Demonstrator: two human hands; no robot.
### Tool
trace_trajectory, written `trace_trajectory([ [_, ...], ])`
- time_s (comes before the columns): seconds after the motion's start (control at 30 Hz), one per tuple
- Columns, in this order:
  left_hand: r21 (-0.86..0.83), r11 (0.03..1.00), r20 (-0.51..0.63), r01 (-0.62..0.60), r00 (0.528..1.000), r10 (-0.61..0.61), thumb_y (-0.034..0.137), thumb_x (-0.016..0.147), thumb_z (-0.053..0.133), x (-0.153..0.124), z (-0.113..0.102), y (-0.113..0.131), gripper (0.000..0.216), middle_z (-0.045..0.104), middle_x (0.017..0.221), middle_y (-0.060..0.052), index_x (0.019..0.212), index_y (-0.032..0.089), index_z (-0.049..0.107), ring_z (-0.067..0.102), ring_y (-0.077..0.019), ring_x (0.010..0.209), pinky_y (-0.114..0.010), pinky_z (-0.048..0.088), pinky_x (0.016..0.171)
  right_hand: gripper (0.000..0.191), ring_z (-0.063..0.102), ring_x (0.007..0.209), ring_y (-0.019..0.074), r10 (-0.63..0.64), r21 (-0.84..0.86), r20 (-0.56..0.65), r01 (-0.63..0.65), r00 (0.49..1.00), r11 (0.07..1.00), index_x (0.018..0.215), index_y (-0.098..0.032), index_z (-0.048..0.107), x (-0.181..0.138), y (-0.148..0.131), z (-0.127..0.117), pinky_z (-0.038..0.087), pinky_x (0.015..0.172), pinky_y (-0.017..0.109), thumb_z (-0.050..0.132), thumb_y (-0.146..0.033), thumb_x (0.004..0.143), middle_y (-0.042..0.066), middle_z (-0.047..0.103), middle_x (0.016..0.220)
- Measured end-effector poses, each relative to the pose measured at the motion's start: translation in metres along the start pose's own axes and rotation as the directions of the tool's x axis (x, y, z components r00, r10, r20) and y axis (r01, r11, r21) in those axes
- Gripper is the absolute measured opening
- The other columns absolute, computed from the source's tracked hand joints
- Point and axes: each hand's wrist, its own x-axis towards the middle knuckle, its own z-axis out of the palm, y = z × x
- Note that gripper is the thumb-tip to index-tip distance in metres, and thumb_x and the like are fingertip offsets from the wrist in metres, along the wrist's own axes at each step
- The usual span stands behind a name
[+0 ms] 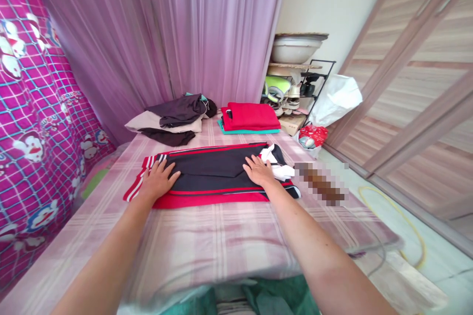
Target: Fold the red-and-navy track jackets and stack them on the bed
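Observation:
A black and red jacket [210, 167] with white stripes lies flat in a long folded shape across the plaid sheet [207, 236]. My left hand [158, 180] rests on its striped left end, fingers spread. On the right part of the jacket lies my right hand [258, 170], also flat with its fingers apart. White and black cloth [283, 171] bunches up just beyond my right fingers. Neither hand grips anything.
Behind the jacket sit a folded red garment [253, 116] on teal cloth [249, 132] and a loose heap of dark clothes [181, 112]. A shoe rack [314, 93], a white bag [336, 98] and a wooden wardrobe [417, 93] stand to the right. Purple curtains [214, 24] hang behind.

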Motion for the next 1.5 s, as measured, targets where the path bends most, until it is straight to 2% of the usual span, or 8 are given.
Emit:
trace_trajectory([
  [0.33,-0.012,0.999,-0.003,0.033,0.999,-0.033,0.058,0.095,0.036,0.002,0.008,-0.005,0.06,0.035,0.162,-0.006,0.148,0.033,0.048,0.026,-0.0324,0.151,-0.057,0.029,0.116,0.063,0.023,0.151,0.0254,-0.004,-0.018,-0.045,0.004,0.999,1.0,0.158,-0.026,0.031,-0.001,0.0,0.005,0.012,0.12,0.055,0.015,-0.051,0.102,0.008,0.024,0.166],
  [0.63,-0.005,0.999,0.027,0.037,0.999,-0.037,0.058,0.096,0.036,-0.003,-0.002,0.002,0.06,0.035,0.162,-0.008,0.149,0.03,0.047,0.025,-0.0319,0.151,-0.057,0.029,0.116,0.061,0.025,0.15,0.0254,-0.009,-0.016,-0.087,0.007,0.996,1.0,0.156,-0.025,0.035,0.0,0.001,0.01,0.015,0.12,0.055,0.018,-0.05,0.103,0.008,0.029,0.164],
  [1.0,-0.044,0.998,0.001,0.034,0.999,-0.034,0.057,0.096,0.039,-0.004,0.001,0.001,0.058,0.037,0.161,-0.008,0.146,0.03,0.05,0.028,-0.0326,0.15,-0.058,0.029,0.115,0.06,0.028,0.149,0.0271,-0.019,-0.043,-0.12,0.014,0.993,0.999,0.154,-0.026,0.039,0.003,0.004,0.017,0.019,0.118,0.056,0.02,-0.05,0.103,0.009,0.033,0.162],
  [1.23,-0.032,0.999,0.032,0.042,0.999,-0.041,0.059,0.096,0.036,-0.005,-0.003,0.003,0.061,0.037,0.161,-0.01,0.148,0.029,0.048,0.027,-0.0314,0.15,-0.057,0.028,0.116,0.059,0.029,0.149,0.0262,-0.01,-0.036,-0.11,0.006,0.994,0.999,0.154,-0.027,0.039,0.0,0.002,0.013,0.017,0.12,0.055,0.021,-0.05,0.103,0.008,0.031,0.163],
  [1.5,-0.026,0.999,0.009,0.028,1.0,-0.028,0.058,0.096,0.036,-0.004,0.001,0.0,0.06,0.036,0.161,-0.009,0.148,0.03,0.048,0.027,-0.0319,0.15,-0.057,0.029,0.115,0.058,0.03,0.148,0.0258,-0.014,-0.037,-0.126,0.009,0.992,0.999,0.154,-0.026,0.039,-0.003,0.001,0.012,0.019,0.119,0.054,0.022,-0.049,0.103,0.008,0.032,0.163],
])
